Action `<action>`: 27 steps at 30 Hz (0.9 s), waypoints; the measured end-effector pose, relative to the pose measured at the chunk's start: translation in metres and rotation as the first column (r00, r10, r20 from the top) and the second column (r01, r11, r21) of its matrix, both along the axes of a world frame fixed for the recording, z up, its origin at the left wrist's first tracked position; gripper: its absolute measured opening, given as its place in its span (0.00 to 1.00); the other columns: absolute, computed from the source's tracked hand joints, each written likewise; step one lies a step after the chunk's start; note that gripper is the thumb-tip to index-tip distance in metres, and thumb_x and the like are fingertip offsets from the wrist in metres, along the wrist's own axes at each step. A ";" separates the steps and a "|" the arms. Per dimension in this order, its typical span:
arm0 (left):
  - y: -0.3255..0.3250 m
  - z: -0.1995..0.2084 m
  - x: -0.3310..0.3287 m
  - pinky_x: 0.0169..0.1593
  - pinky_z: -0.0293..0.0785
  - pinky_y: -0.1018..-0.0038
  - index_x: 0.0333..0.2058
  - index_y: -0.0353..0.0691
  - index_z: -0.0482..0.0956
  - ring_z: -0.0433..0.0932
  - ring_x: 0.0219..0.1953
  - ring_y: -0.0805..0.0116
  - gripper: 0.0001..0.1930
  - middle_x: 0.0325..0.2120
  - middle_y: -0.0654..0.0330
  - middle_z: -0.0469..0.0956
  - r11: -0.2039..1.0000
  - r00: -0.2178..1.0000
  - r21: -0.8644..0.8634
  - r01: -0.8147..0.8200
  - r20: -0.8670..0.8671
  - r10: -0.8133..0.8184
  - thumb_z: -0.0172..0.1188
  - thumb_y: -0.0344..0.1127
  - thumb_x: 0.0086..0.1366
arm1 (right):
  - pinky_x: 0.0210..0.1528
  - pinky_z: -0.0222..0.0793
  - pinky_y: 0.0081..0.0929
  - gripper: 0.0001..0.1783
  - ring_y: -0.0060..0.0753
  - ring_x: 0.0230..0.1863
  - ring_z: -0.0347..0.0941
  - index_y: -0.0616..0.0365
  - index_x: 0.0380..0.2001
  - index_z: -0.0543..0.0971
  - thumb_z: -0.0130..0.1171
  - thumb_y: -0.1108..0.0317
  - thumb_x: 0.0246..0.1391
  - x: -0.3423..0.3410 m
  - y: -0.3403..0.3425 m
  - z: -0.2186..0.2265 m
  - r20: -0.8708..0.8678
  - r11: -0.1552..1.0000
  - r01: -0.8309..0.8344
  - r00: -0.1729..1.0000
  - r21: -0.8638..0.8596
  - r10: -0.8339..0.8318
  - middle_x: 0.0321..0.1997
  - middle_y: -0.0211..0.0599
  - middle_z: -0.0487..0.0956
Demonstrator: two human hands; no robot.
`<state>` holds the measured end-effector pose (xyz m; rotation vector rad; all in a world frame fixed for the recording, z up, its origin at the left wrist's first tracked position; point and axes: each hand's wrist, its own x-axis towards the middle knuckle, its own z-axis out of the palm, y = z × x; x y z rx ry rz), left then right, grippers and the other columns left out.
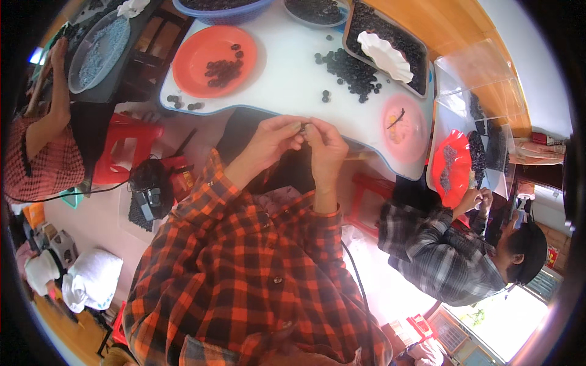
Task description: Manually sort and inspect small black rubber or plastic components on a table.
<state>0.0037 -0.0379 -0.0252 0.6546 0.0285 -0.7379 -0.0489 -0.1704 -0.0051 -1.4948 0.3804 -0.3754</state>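
Note:
At the near edge of the white table (284, 76), my left hand (273, 141) and my right hand (327, 149) meet fingertip to fingertip. Pinched between their thumbs and fingers is a small dark piece (303, 128), mostly covered, so its exact kind does not show. To the left, an orange-red basin (186, 68) holds a cluster of small dark round pieces (223, 72). A loose pile of black round pieces (353, 72) lies on the tabletop beyond my right hand. Several more pieces (177, 101) sit by the table's left corner.
A metal tray (422, 73) of black pieces stands at the far right, with a white scalloped dish (384, 56) on it. A pink plate (415, 116) carries a thin dark stick. Co-workers sit at right (452, 256) and left (46, 149). Red stools (122, 149) stand below.

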 end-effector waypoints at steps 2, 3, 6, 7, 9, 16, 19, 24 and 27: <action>0.003 -0.001 -0.001 0.36 0.78 0.80 0.48 0.30 0.77 0.79 0.31 0.75 0.12 0.32 0.60 0.79 0.999 0.999 -0.037 0.012 0.037 -0.010 0.54 0.29 0.69 | 0.38 0.72 0.16 0.10 0.18 0.34 0.75 0.67 0.41 0.80 0.63 0.76 0.56 -0.001 0.002 0.000 -0.012 1.000 -0.002 1.000 -0.006 0.002 0.34 0.31 0.81; 0.003 -0.002 -0.001 0.36 0.78 0.80 0.48 0.30 0.77 0.79 0.31 0.75 0.12 0.32 0.60 0.79 0.999 0.999 -0.039 0.014 0.034 -0.013 0.54 0.29 0.69 | 0.38 0.72 0.16 0.10 0.18 0.34 0.75 0.67 0.41 0.80 0.63 0.76 0.56 -0.001 0.004 0.000 -0.014 1.000 0.000 1.000 -0.008 0.000 0.34 0.31 0.81; 0.007 0.000 -0.004 0.36 0.78 0.80 0.47 0.30 0.77 0.78 0.31 0.75 0.12 0.33 0.60 0.80 0.999 0.999 -0.031 -0.022 0.043 0.024 0.54 0.30 0.69 | 0.37 0.72 0.16 0.09 0.17 0.33 0.75 0.66 0.40 0.80 0.63 0.75 0.56 -0.003 0.012 0.001 0.050 0.999 0.028 0.998 -0.036 -0.026 0.33 0.30 0.81; 0.007 0.000 -0.005 0.36 0.78 0.80 0.47 0.30 0.77 0.78 0.31 0.75 0.12 0.33 0.60 0.80 0.999 0.999 -0.031 -0.024 0.043 0.026 0.54 0.30 0.69 | 0.38 0.71 0.16 0.09 0.17 0.33 0.74 0.66 0.40 0.81 0.63 0.75 0.56 -0.004 0.015 0.004 0.032 0.999 0.047 0.998 -0.016 -0.047 0.33 0.30 0.81; 0.008 0.000 -0.006 0.36 0.78 0.79 0.47 0.31 0.78 0.78 0.31 0.75 0.12 0.33 0.60 0.80 0.999 0.998 -0.039 -0.029 0.053 0.031 0.54 0.29 0.69 | 0.38 0.71 0.16 0.09 0.17 0.33 0.74 0.66 0.39 0.81 0.63 0.75 0.56 -0.006 0.018 0.011 0.013 0.998 0.065 0.998 0.003 -0.065 0.33 0.30 0.81; 0.022 0.004 -0.014 0.36 0.77 0.79 0.48 0.30 0.77 0.77 0.32 0.74 0.12 0.33 0.60 0.79 0.999 0.993 -0.037 -0.034 0.113 0.038 0.54 0.29 0.69 | 0.34 0.67 0.14 0.09 0.15 0.31 0.71 0.66 0.39 0.81 0.63 0.71 0.57 -0.017 0.021 0.009 -0.013 0.996 -0.025 1.000 0.089 0.026 0.32 0.28 0.80; 0.029 -0.001 -0.020 0.36 0.76 0.80 0.48 0.30 0.77 0.77 0.32 0.75 0.12 0.32 0.60 0.78 0.998 0.998 -0.054 -0.025 0.052 0.028 0.54 0.29 0.69 | 0.34 0.66 0.13 0.09 0.15 0.31 0.71 0.65 0.39 0.81 0.63 0.72 0.57 -0.022 0.023 0.005 -0.008 0.989 -0.038 0.999 0.140 0.039 0.31 0.28 0.80; 0.035 -0.003 -0.026 0.36 0.76 0.80 0.50 0.29 0.75 0.76 0.31 0.74 0.13 0.31 0.60 0.77 0.989 1.000 -0.146 -0.022 -0.016 0.020 0.53 0.30 0.70 | 0.36 0.68 0.14 0.09 0.16 0.32 0.71 0.66 0.39 0.81 0.63 0.75 0.56 -0.028 0.027 0.011 0.001 0.990 -0.069 0.998 0.124 0.069 0.33 0.29 0.79; 0.036 0.004 -0.028 0.36 0.78 0.80 0.49 0.29 0.75 0.78 0.31 0.74 0.13 0.31 0.59 0.78 0.991 0.999 -0.125 -0.038 -0.006 0.038 0.52 0.30 0.70 | 0.38 0.69 0.16 0.08 0.17 0.34 0.72 0.65 0.39 0.81 0.62 0.78 0.55 -0.030 0.030 0.011 0.034 0.984 -0.120 0.993 0.132 0.117 0.35 0.29 0.79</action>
